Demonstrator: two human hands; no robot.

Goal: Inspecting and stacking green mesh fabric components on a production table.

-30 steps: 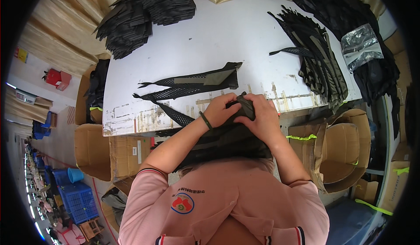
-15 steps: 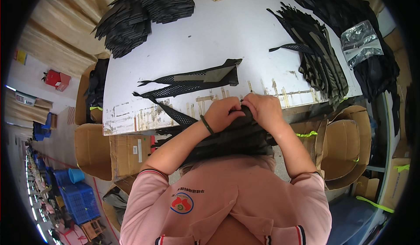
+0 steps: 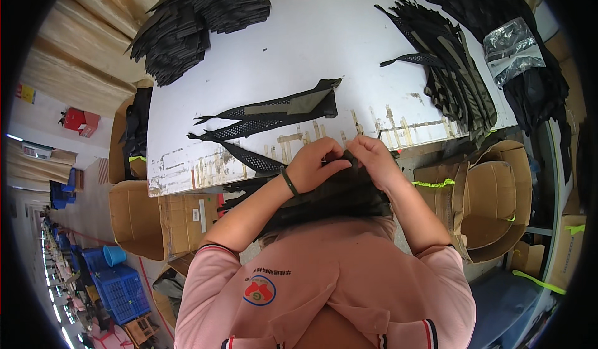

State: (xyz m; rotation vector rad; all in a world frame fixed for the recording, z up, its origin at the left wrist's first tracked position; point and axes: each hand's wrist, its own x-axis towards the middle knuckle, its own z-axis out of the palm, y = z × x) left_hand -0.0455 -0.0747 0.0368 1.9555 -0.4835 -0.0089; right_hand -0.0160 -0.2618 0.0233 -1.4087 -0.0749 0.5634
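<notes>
My left hand (image 3: 317,164) and my right hand (image 3: 375,161) are close together at the near edge of the table. Both have their fingertips pinched on the dark edge of a black fabric piece (image 3: 356,173); what lies right between the fingertips is partly hidden. Below them, a heap of black fabric pieces (image 3: 330,203) rests across my lap. A black mesh strip (image 3: 249,157) runs from the tabletop toward my left wrist. Just beyond the hands lies a flat fabric piece with mesh and olive-grey panels (image 3: 293,103), its two pointed ends to the left.
The white table (image 3: 311,37) carries stacked black pieces (image 3: 227,3) at the far left and a bundle of dark strips (image 3: 458,68) at the right. A clear plastic bag (image 3: 514,50) lies on black fabric. Cardboard boxes (image 3: 134,218) (image 3: 495,199) stand on both sides of me.
The whole view has tilted slightly. My hands stay at nearly the same spot, with the right fingers shifted a little and a slightly wider gap between the hands.
</notes>
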